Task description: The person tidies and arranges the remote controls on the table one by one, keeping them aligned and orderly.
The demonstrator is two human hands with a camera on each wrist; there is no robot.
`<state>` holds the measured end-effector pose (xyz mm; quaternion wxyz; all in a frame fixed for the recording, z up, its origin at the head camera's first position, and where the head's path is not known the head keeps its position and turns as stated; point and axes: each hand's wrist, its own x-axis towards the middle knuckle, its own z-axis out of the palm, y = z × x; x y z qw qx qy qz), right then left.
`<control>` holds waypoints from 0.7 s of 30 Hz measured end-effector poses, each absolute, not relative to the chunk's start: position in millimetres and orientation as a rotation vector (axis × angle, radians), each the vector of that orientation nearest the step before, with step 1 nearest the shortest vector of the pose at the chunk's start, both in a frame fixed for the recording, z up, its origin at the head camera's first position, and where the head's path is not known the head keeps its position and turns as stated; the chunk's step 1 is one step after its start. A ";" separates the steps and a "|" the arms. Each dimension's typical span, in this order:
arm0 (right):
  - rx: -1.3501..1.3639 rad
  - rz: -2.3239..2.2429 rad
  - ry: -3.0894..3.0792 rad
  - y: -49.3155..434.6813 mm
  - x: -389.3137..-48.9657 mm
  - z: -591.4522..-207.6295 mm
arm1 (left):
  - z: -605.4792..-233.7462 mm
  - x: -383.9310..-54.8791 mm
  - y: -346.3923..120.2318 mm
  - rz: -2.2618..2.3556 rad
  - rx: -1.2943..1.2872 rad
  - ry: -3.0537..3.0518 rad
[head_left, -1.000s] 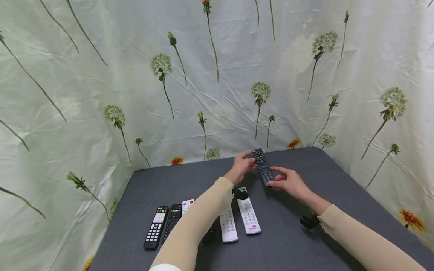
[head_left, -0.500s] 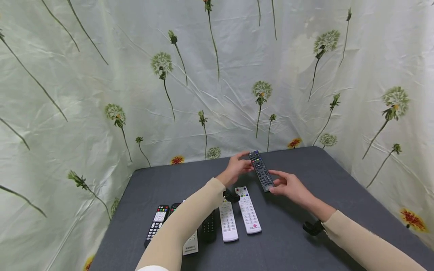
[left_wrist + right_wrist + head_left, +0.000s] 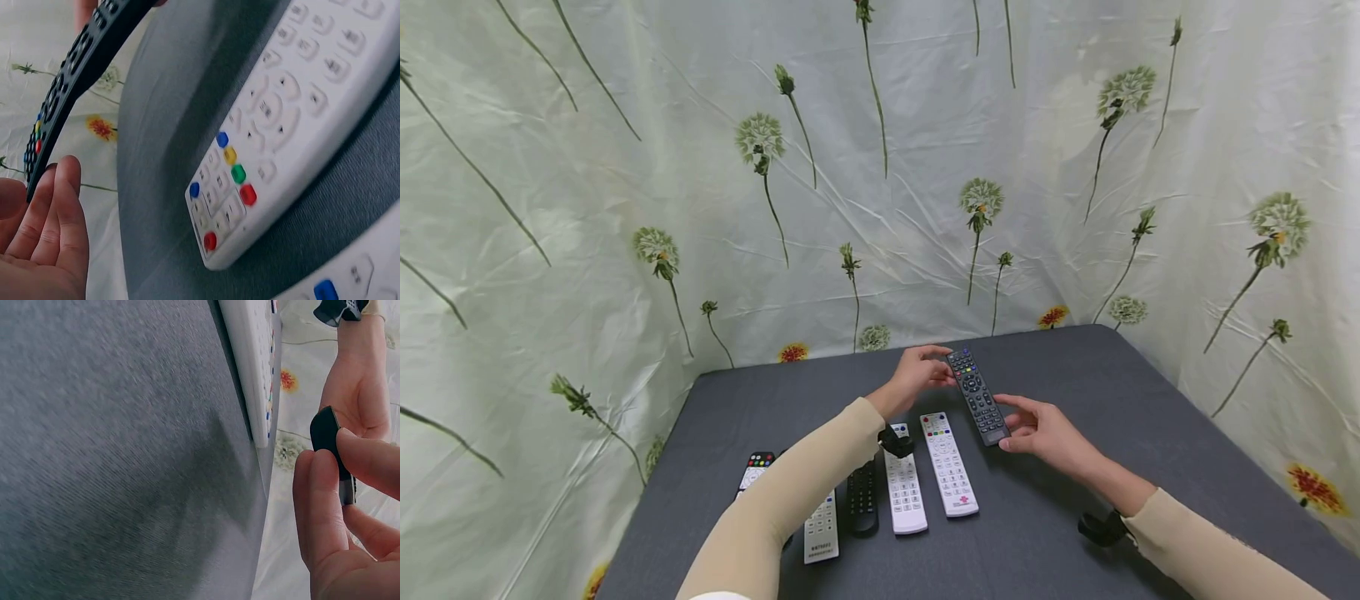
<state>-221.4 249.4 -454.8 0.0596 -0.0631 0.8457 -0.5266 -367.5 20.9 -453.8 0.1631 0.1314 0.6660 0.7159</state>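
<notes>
A black remote control (image 3: 976, 396) is held up off the dark table between both hands, its buttons facing the head camera. My left hand (image 3: 917, 375) pinches its far end, near the coloured buttons. At the near end, my right hand (image 3: 1039, 432) grips it with thumb and fingers. The left wrist view has the black remote (image 3: 72, 81) side-on, its end between the left thumb and fingers. In the right wrist view the right hand (image 3: 340, 550) has fingers and thumb on either side of its end. A white remote (image 3: 950, 467) lies on the table just left of it.
Left of that lie another white remote (image 3: 906, 492), a black remote (image 3: 862, 504) and a pale remote (image 3: 822, 533). A further black remote (image 3: 758, 465) is mostly covered by the left sleeve (image 3: 767, 517). A flowered curtain (image 3: 880, 167) hangs behind the grey table (image 3: 1075, 375).
Both hands have brought the held black remote nearer to the person and slightly lower. The left forearm has shifted left, uncovering the pale and black remotes in the row.
</notes>
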 end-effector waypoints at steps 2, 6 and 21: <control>-0.182 -1.614 2.535 248.6 -218.5 -456.2 | -454.5 -367.5 19.3 2.018 0.401 1.942; -0.179 -1.619 2.525 247.5 -213.5 -459.3 | -453.2 -365.4 17.6 1.971 0.441 2.027; -0.192 -1.607 2.574 252.0 -198.1 -474.0 | -456.4 -357.2 17.5 1.580 0.611 2.406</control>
